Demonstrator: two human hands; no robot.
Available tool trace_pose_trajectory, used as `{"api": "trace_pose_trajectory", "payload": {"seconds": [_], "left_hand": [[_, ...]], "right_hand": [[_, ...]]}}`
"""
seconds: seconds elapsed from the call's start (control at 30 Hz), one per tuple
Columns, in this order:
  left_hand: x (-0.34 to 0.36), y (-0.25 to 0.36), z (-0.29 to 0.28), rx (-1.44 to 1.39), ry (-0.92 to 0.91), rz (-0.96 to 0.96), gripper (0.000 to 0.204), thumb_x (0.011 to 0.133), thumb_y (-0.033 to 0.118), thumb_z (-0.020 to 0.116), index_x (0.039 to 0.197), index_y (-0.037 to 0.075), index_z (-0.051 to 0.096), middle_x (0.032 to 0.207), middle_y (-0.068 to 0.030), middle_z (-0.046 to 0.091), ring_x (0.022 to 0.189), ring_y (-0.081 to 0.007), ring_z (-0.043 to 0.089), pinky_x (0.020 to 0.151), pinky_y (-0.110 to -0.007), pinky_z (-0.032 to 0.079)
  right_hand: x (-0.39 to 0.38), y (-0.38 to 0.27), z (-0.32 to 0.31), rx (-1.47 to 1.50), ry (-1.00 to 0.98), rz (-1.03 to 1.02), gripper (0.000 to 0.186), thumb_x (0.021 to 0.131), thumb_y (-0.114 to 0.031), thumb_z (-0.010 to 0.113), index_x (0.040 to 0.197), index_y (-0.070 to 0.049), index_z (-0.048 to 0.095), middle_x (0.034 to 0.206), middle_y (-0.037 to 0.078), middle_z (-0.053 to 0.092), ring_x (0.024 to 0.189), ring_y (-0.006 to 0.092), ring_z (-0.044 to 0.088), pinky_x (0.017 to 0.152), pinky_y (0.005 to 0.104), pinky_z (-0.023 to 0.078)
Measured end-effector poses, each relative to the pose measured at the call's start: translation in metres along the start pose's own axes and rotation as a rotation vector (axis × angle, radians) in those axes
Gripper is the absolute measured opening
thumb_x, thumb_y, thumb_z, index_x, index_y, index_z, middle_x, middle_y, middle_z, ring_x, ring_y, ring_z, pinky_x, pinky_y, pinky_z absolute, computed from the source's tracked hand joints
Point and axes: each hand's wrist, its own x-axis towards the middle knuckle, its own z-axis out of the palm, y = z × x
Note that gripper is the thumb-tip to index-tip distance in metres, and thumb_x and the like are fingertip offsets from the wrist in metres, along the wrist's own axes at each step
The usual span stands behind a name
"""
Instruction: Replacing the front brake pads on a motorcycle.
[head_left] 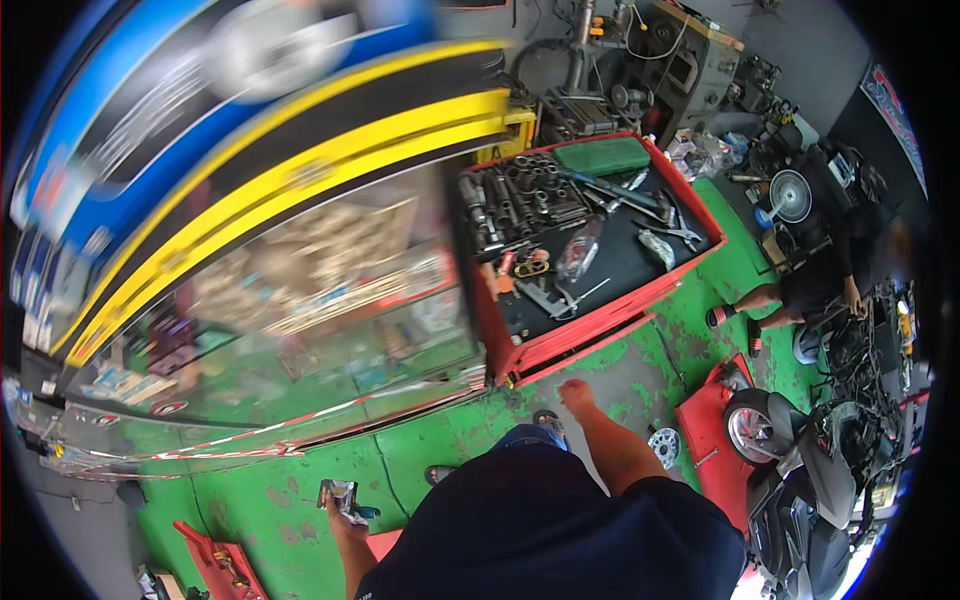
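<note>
Low on the left, my left hand is closed around a small silver-and-black object with a teal end; its kind is too small to make out. My right hand hangs in front of the red tool cart, apart from it, with fingers loosely bent and nothing visible in them. On the cart's dark top lie several sockets, a caliper-like tool, pliers, a clear plastic bag and a green case.
A glass display cabinet with a yellow-black band stands left, blurred. Right are a red motorcycle lift, a scooter and a metal disc part on the green floor. Beyond, a person sits near a fan.
</note>
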Motion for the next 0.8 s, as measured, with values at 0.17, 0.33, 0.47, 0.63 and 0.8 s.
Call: {"api": "trace_pose_trajectory", "payload": {"seconds": [0.17,0.33,0.47,0.63,0.8], "left_hand": [[-0.027,-0.063,0.036,0.141,0.094,0.042,0.035,0.105,0.035,0.052,0.128,0.012,0.064,0.120,-0.0030,0.071,0.107,-0.0216,0.068,0.093,-0.040,0.052],[-0.065,-0.125,0.066,0.159,0.139,0.015,0.037,0.106,0.031,0.049,0.134,0.010,0.059,0.125,-0.0072,0.069,0.110,-0.0252,0.068,0.099,-0.043,0.052],[-0.089,-0.157,0.071,0.200,0.118,-0.058,0.038,0.105,0.025,0.051,0.139,0.007,0.053,0.127,-0.0117,0.066,0.110,-0.0289,0.067,0.099,-0.044,0.054],[-0.130,-0.180,0.080,0.308,0.110,-0.020,0.039,0.102,0.026,0.057,0.137,0.007,0.057,0.125,-0.0107,0.068,0.109,-0.0269,0.068,0.097,-0.041,0.054],[-0.152,-0.186,0.100,0.367,0.231,-0.063,0.030,0.105,0.028,0.053,0.118,0.003,0.064,0.109,-0.0104,0.073,0.098,-0.0248,0.072,0.092,-0.040,0.058]], "right_hand": [[0.067,-0.024,-0.108,0.823,0.032,0.193,0.057,0.096,-0.048,0.062,0.128,-0.002,0.057,0.096,0.013,0.070,0.080,0.0239,0.068,0.068,0.0386,0.054],[0.108,-0.078,-0.148,1.227,-0.067,0.326,0.094,0.093,-0.076,0.049,0.147,0.000,0.041,0.117,0.019,0.065,0.103,0.0289,0.064,0.093,0.0457,0.051],[0.114,-0.092,-0.151,1.253,-0.090,0.434,0.106,0.089,-0.083,0.048,0.155,-0.002,0.030,0.135,0.022,0.054,0.112,0.0345,0.059,0.104,0.0483,0.047],[0.106,-0.095,-0.156,1.256,-0.095,0.478,0.106,0.088,-0.082,0.049,0.158,-0.008,0.025,0.136,0.019,0.051,0.112,0.0325,0.057,0.105,0.0535,0.046],[0.106,-0.089,-0.163,1.294,-0.132,0.493,0.108,0.086,-0.085,0.049,0.159,-0.008,0.025,0.145,0.021,0.046,0.120,0.0346,0.054,0.108,0.0573,0.044]]}}
